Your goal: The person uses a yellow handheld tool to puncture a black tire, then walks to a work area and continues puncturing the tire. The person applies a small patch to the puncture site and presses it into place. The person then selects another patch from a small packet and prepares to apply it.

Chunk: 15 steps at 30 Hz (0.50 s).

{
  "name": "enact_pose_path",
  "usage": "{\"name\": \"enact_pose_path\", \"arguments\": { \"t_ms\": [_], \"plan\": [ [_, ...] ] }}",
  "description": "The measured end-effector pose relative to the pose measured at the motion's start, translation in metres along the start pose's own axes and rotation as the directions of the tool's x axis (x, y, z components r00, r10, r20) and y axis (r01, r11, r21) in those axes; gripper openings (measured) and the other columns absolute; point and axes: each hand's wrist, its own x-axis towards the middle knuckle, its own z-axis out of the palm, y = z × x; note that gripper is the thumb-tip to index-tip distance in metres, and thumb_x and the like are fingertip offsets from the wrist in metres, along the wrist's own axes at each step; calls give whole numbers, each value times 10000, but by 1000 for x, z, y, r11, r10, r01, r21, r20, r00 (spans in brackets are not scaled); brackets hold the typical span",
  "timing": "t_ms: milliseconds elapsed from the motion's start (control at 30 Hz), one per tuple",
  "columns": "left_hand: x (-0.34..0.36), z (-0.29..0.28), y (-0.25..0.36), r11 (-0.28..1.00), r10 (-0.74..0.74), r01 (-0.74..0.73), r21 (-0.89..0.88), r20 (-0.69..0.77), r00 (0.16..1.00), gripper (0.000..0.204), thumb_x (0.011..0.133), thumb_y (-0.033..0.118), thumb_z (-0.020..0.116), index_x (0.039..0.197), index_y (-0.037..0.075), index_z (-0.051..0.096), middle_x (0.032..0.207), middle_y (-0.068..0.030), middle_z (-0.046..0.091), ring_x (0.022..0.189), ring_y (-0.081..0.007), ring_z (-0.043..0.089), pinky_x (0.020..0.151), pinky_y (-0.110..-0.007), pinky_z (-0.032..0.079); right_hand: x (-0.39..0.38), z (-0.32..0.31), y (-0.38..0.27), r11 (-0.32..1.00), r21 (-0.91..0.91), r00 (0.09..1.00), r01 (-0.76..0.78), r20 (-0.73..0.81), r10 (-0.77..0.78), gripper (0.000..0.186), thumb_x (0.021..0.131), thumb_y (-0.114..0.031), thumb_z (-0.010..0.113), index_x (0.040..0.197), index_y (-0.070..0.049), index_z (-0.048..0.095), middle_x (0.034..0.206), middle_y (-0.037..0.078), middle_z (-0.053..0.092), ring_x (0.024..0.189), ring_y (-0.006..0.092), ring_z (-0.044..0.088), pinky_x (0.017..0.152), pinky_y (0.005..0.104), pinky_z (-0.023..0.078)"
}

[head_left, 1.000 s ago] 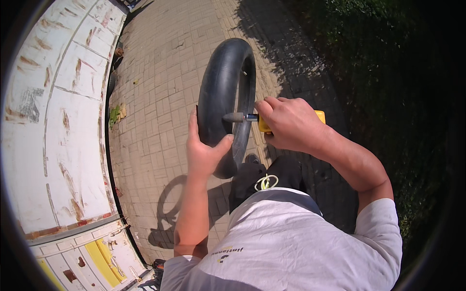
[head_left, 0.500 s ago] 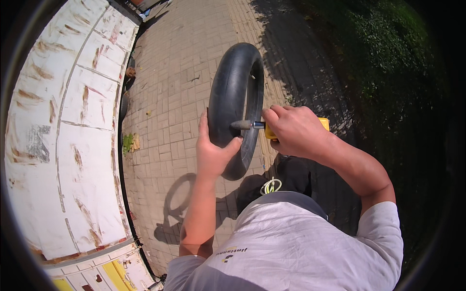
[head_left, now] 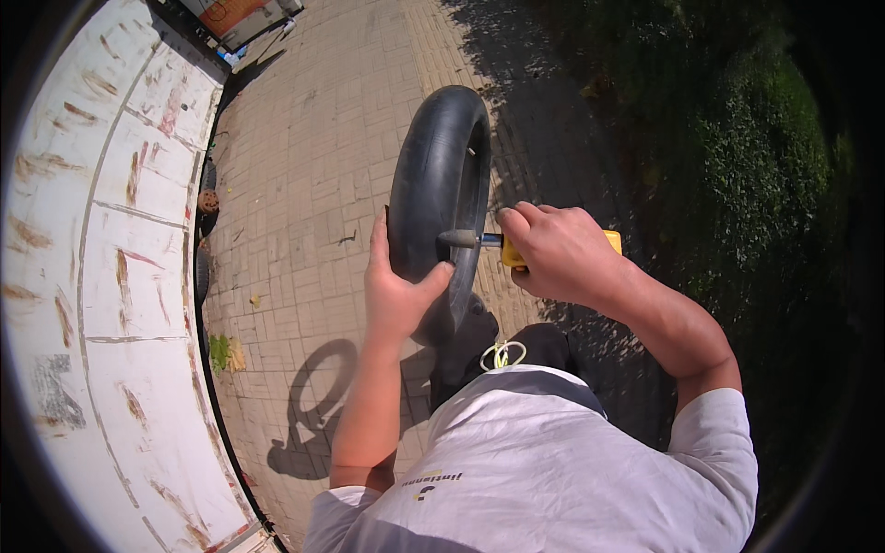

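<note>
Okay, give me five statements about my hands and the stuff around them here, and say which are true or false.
1. The left hand grips a black inner tube. True.
2. The right hand is empty. False: the right hand holds a yellow tool.
3. The tool's tip points right. False: the grey tip points left, toward the inner tube.
4. A ring-shaped shadow lies on the paving. True.
5. The white panel is on the right. False: the white panel is on the left.
</note>
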Motion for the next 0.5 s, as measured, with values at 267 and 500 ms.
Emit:
{"name": "enact_pose_path", "arguments": {
  "t_ms": [267,500],
  "plan": [
    [265,-6,-16,1000,19,-20,14,46,999,969,715,148,827,1534,-44,346,1367,-210,596,1235,-283,616,1061,-386,489,216,-13,128,993,16,993,-114,40,113,496,704,-189,838,1104,-22,596,975,122,666,914,310,714,741,407,595],
    [502,-3,-47,999,4,-3,52,-23,1000,962,725,129,830,1534,-51,342,1368,-207,597,1244,-264,605,1064,-379,485,438,2,271,997,77,995,8,-97,0,345,737,-140,792,987,-22,585,896,121,660,811,309,716,668,423,587]
  ]
}}
